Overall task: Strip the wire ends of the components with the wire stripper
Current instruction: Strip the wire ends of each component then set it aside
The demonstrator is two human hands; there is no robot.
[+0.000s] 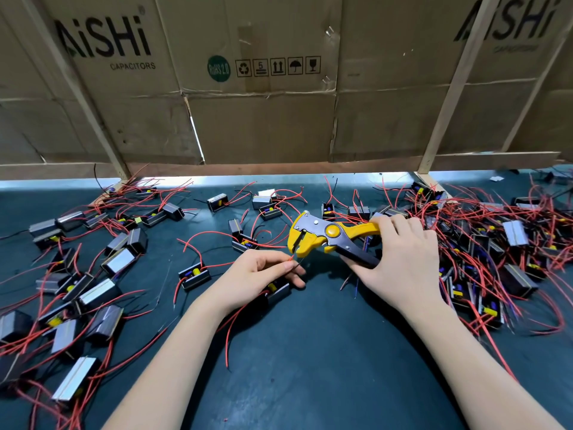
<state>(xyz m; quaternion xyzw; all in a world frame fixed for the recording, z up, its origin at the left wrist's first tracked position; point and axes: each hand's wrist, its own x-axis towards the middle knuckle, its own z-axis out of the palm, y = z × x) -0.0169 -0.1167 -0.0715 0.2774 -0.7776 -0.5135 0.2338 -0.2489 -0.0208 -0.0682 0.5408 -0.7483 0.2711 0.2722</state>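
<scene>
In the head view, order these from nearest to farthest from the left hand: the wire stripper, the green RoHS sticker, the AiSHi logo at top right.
From the left hand:
1. Wire stripper, just right, in the right hand.
2. Green RoHS sticker, straight above on the cardboard.
3. AiSHi logo, far upper right.

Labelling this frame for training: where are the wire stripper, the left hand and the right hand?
wire stripper (332,231): head view, yellow pivot.
left hand (257,271): head view, back of hand.
right hand (403,259): head view, back of hand.

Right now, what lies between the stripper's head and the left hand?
Head view: only the red wire end pinched by the left hand, just below the yellow wire stripper.
</scene>
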